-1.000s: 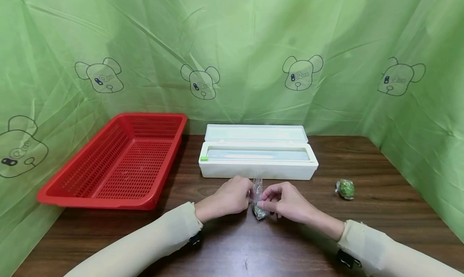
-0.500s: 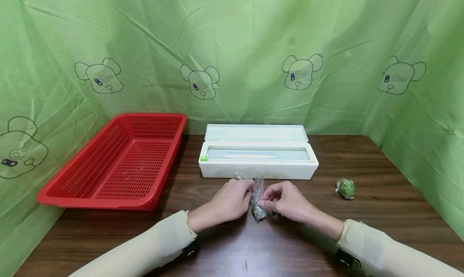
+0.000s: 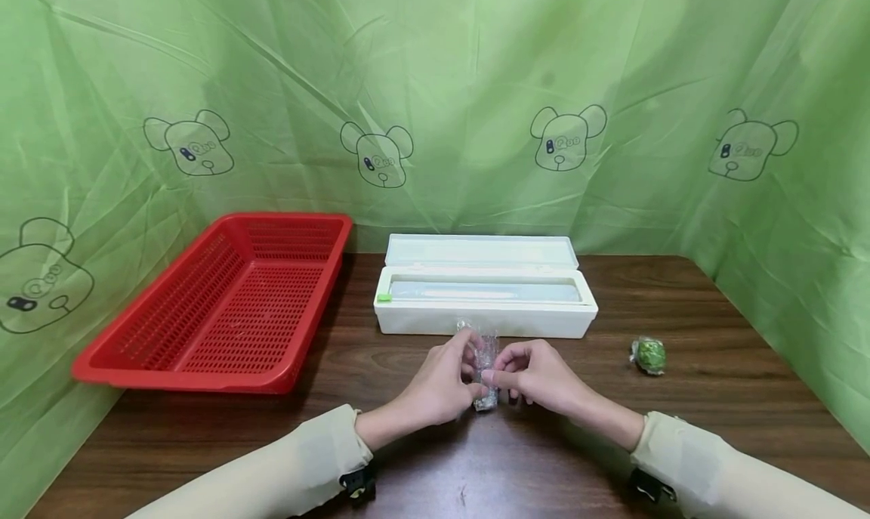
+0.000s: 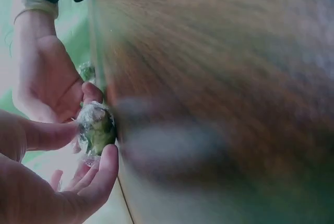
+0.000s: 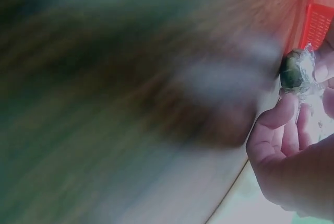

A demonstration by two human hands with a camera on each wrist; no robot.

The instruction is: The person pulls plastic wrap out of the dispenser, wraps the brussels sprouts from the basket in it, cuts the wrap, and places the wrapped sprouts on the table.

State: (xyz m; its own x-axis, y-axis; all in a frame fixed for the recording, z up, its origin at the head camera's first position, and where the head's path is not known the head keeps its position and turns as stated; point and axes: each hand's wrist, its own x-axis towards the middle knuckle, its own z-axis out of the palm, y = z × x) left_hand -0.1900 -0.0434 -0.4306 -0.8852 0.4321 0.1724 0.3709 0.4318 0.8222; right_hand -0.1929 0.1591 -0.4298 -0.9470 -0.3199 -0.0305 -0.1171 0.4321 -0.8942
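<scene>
A small green vegetable piece in clear plastic wrap (image 4: 99, 132) stands between both hands, close over the table; the wrap's loose end (image 3: 491, 344) rises up toward the white box. My left hand (image 3: 445, 379) pinches the bundle from the left, thumb nearest me and fingers on the far side. From the right, my right hand (image 3: 540, 375) pinches it with thumb and fingertips. In the right wrist view the right thumb (image 5: 280, 112) sits just below the green part, and crumpled film runs behind it. Fingers hide much of the bundle in the head view.
Behind the hands stands a white cling film box (image 3: 485, 321) with its lid up. A red perforated basket (image 3: 299, 345) is at the left. Another film-wrapped green ball (image 3: 650, 355) lies on the brown table (image 3: 720, 398) at the right. Green cloth (image 3: 469, 66) hangs around the table.
My left hand shifts its grip, its fingers opening from a tight curl and now spanning the bundle with the thumb near its lower end. The right hand stays nearly in place.
</scene>
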